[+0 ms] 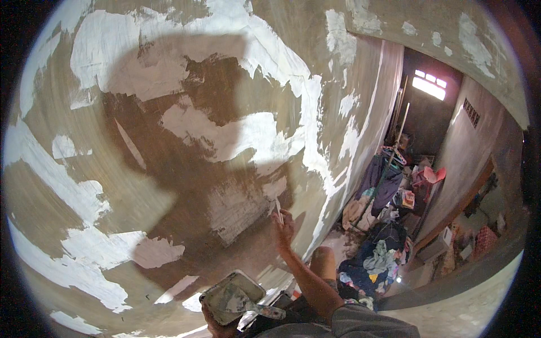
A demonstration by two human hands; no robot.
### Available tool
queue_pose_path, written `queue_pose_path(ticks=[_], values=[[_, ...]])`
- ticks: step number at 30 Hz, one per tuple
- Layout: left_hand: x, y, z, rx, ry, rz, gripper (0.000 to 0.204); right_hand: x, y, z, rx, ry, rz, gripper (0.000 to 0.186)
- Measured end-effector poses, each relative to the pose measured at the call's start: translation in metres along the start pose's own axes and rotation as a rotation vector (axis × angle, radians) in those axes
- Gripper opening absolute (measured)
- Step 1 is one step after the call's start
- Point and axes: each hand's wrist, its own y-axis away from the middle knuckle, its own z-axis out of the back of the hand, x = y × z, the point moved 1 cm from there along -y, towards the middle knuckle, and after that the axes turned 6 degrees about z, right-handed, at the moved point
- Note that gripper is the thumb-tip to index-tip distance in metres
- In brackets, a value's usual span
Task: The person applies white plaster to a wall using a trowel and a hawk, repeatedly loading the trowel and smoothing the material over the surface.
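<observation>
My right hand [284,228] is raised to the brown plastered wall [197,186], its fingers closed on a thin, pale scraper [278,207]. The scraper is seen nearly edge-on, with its tip at the wall beside a thin whitish smear. Low in front of me, my left hand [214,324] grips a shallow rectangular tray [260,281] by its left side. The tray's rim is smeared with putty. Across it lies a putty knife [239,301], its blade inside the tray and its handle sticking out to the right. White putty patches [96,62] cover much of the wall.
My shadow darkens the wall's middle. To the right, a narrow passage holds a heap of clothes [380,259], hanging garments [380,177] and a red plastic item [434,174]. A pole [403,127] leans at its far end, beneath a small bright window [429,84].
</observation>
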Motion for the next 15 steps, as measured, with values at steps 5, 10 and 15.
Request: queue_pose_path(ticks=[5, 10, 15], values=[[-0.009, 0.01, -0.011, -0.015, 0.044, 0.295, 0.038, 0.043, 0.013, 0.005, -0.104, 0.502, 0.609, 0.025], [0.039, 0.035, -0.018, -0.038, 0.169, 0.438, 0.042, 0.096, 0.001, 0.024, 0.035, 0.588, 0.475, 0.031], [0.054, 0.049, -0.031, -0.177, 1.048, 0.701, 0.043, 0.161, -0.063, 0.012, -0.186, 0.551, 0.847, 0.037]])
